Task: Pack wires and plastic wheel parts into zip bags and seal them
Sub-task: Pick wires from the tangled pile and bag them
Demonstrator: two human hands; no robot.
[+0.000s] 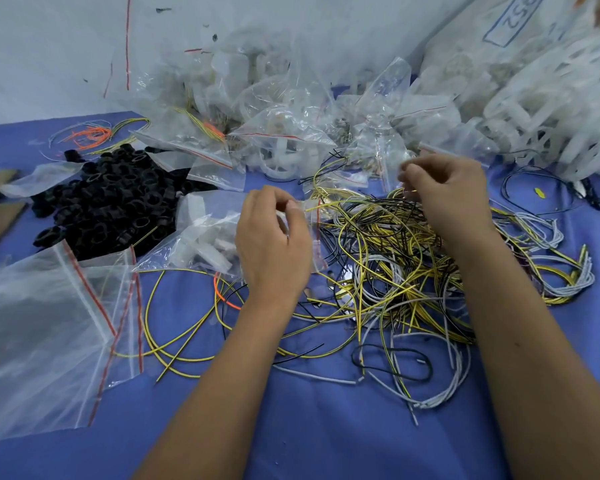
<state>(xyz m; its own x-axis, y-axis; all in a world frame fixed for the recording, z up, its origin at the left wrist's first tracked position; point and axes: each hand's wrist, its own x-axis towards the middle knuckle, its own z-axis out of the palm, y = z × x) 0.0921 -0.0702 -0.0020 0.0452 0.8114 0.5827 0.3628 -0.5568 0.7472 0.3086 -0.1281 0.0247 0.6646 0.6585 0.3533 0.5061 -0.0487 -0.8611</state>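
A tangle of yellow, black and white wires (388, 258) covers the blue table in front of me. My left hand (271, 244) pinches the mouth of a clear zip bag (201, 233) that holds white plastic parts, and a yellow wire (321, 205) runs from its fingertips to the right. My right hand (447, 195) hovers over the wire pile with its fingers curled, pinching a thin wire end. Black plastic wheel parts (111, 199) lie heaped at the left.
Empty zip bags with red seal strips (49, 323) lie at the front left. Filled clear bags (274, 109) pile up against the back wall. White plastic rings (551, 98) are stacked at the back right. Orange wires (90, 135) lie at the far left.
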